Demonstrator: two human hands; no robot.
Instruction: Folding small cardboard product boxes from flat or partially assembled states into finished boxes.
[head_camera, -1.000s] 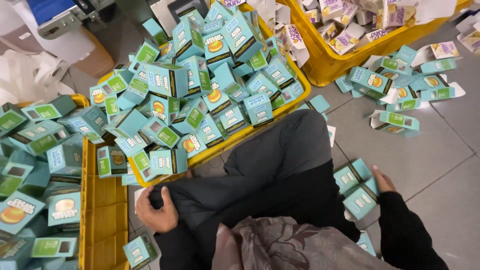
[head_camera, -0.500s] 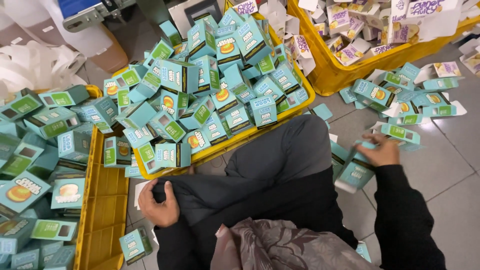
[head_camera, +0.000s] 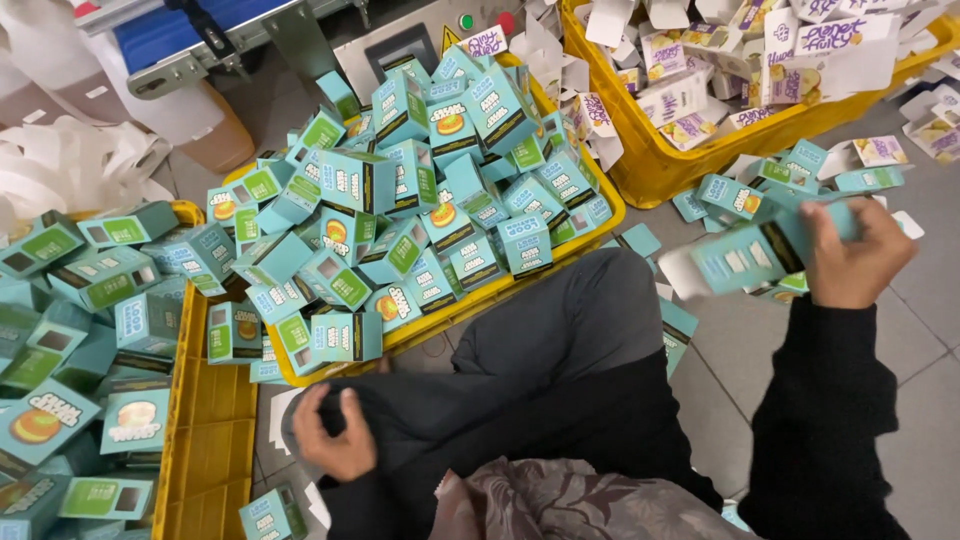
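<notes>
Right hand (head_camera: 850, 262) at 3 o'clock clamps a flat teal carton (head_camera: 745, 255), lifted off the floor pile (head_camera: 790, 180) for handling. Left hand (head_camera: 335, 440) at 7 o'clock curls loosely on the dark trouser leg (head_camera: 560, 350), grasping no carton, beside the heaped yellow crate (head_camera: 610, 215).

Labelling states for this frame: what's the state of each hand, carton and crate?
right hand: raised, gripping a flat teal carton
left hand: curled at the lap, holds no carton
middle yellow crate: heaped with folded teal cartons
far yellow crate: holds white cartons
</notes>
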